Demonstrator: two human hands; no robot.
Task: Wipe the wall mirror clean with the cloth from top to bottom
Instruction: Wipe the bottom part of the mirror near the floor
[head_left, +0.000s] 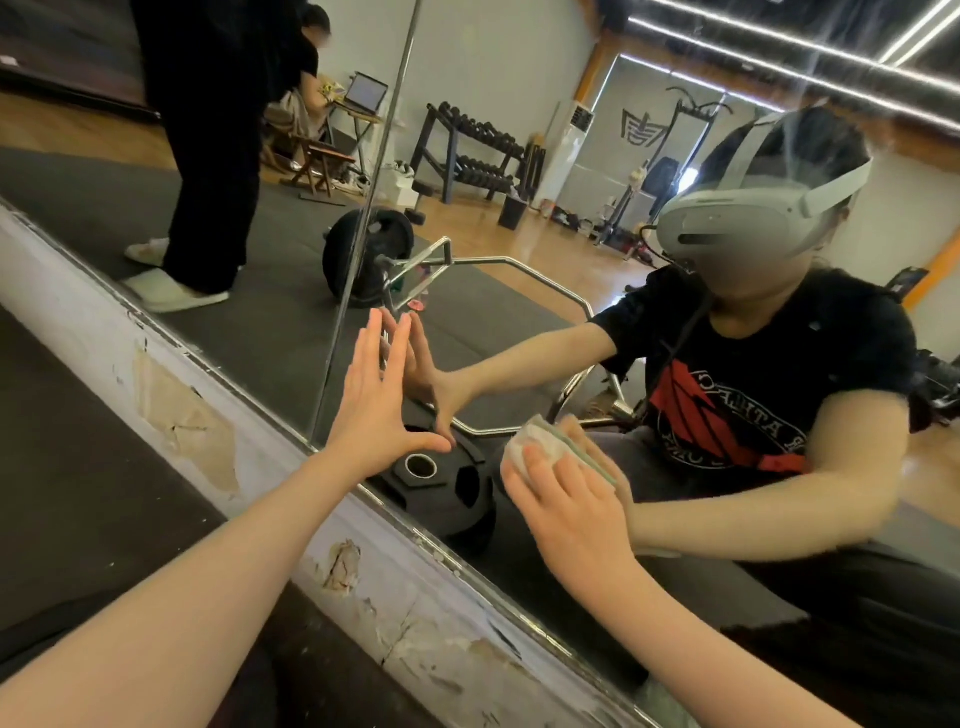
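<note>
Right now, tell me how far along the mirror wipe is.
Looks late in the job. In hand: the right hand presses the cloth flat against the mirror close to its bottom edge, while the left hand braces open-palmed on the glass. Done: cannot confirm; faint streaks show near the top right. Left: the narrow strip of glass above the peeling baseboard.

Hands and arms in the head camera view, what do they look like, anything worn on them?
Both forearms are bare from the frame edge to the wrists: no sleeves, gloves, watch, rings or bracelets show on the left hand or the right hand. In the large frameless wall mirror, the reflection shows a black short-sleeved T-shirt with a red and white print, its sleeves ending above the elbows.
</note>
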